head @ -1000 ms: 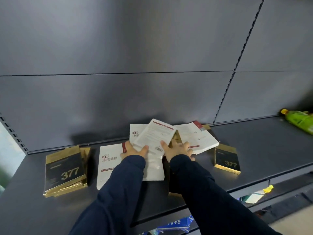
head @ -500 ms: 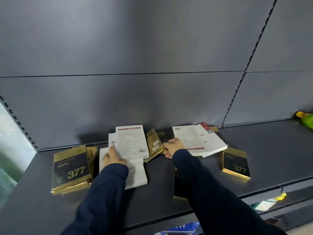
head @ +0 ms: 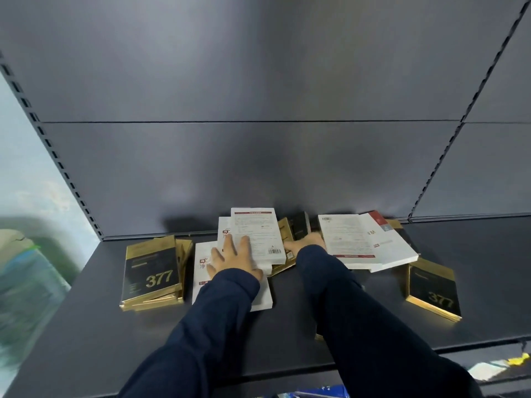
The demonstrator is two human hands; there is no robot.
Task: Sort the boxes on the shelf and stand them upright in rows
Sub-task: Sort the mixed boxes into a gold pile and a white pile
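Note:
Flat boxes lie scattered on the dark shelf. My left hand lies flat with its fingers spread on a pile of white boxes at the middle. My right hand reaches just right of that pile, fingers curled around a black-and-gold box that leans against the back. A stack of black-and-gold "377" boxes lies at the left. Two more white boxes lie flat at the right. A single "377" box sits beyond them. My right sleeve hides another gold-edged box.
A grey back panel closes the shelf behind, with slotted uprights at the left and right. Blurred bagged goods stand past the left end. Yellow and blue packs show on the shelf below.
My left hand carried the white box left, laid it on the white pile and now presses it flat. My right hand let go of it and moved onto the black-and-gold box.

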